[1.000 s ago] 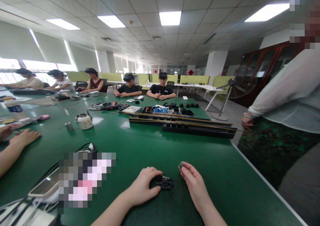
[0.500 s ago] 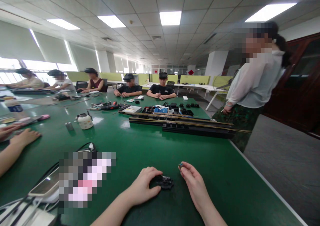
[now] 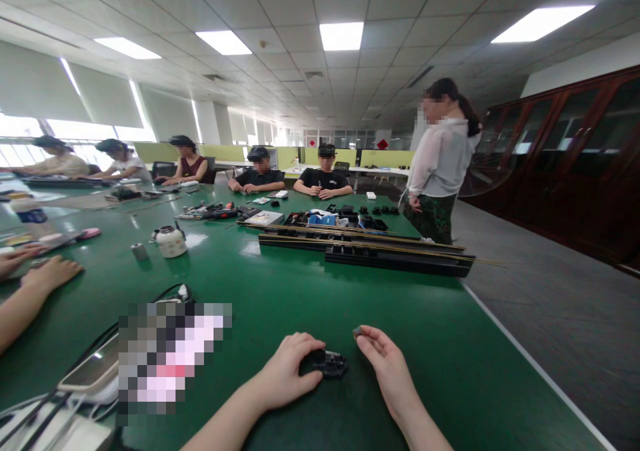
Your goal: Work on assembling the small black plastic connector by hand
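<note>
Small piece rolled in right fingertips; black assembly unmoved

Bearings from the seated person, twelve straight ahead. Right hand (image 3: 385, 364), at one o'clock: thumb and fingertips pinched together on a small piece (image 3: 357, 331), held above the green table (image 3: 260, 318). Half a second ago it showed blue-green; now a dull grey face is up. My reading: it is being turned for a look or a better grip.

Left hand (image 3: 293, 371): thumb and fingers clamped on the left end of a black plastic assembly (image 3: 333, 364), which sits on the tabletop near twelve, same position as before. Piece and assembly remain apart, so the handling seems little further along.

Also changed: the standing co-worker (image 3: 440, 151), at one o'clock, is now farther off, past the black rails (image 3: 400, 262). I judge this to have no bearing on the work.

Writing: pale print (image 3: 325, 184) on a seated co-worker's black shirt at twelve, too small to read. Blue-banded cup (image 3: 31, 214) at ten, lettering not legible. Phone (image 3: 93, 368) between nine and ten, no brand visible from here
</note>
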Motion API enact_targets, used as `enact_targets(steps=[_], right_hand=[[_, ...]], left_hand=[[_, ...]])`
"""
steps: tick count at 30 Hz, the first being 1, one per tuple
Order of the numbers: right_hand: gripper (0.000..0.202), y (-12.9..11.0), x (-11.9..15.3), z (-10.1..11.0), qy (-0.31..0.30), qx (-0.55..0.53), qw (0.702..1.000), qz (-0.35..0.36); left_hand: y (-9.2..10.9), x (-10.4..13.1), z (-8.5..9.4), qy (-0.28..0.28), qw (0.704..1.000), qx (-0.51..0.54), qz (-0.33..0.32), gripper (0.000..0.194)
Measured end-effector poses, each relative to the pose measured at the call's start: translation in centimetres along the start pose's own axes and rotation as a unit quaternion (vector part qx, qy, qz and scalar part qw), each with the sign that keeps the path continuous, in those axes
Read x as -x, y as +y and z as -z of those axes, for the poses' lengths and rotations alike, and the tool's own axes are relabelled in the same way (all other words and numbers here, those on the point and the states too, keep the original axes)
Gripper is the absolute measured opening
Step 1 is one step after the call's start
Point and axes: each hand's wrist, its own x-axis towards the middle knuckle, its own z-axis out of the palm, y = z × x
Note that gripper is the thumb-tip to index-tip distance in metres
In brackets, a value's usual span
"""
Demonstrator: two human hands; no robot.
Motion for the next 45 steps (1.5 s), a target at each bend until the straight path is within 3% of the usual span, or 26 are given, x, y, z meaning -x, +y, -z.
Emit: enact_targets(steps=[8, 16, 23, 30, 45], right_hand=[[0.033, 0.3, 0.4, -0.5, -0.084, 0.113, 0.989, 0.052], [0.02, -0.8, 1.5, -0.8, -0.111, 0.269, 0.951, 0.102], [0.019, -1.0, 1.9, -1.2, -0.138, 0.302, 0.935, 0.126], [0.019, -1.4, 2.3, -1.5, -0.177, 0.378, 0.897, 0.145], [0.021, -1.5, 2.9, -1.6, -0.19, 0.408, 0.876, 0.171]], left_hand=[[0.0, 0.0, 0.0, 0.001, 1.0, 0.0, -0.001, 0.039], [-0.2, 0.0, -0.1, 0.0, 1.0, -0.008, -0.005, 0.04], [-0.4, 0.0, -0.4, 0.007, 1.0, -0.004, -0.01, 0.04], [-0.5, 0.0, -0.3, 0.008, 1.0, -0.004, -0.012, 0.04], [-0.5, 0.0, -0.3, 0.006, 1.0, -0.003, -0.008, 0.039]])
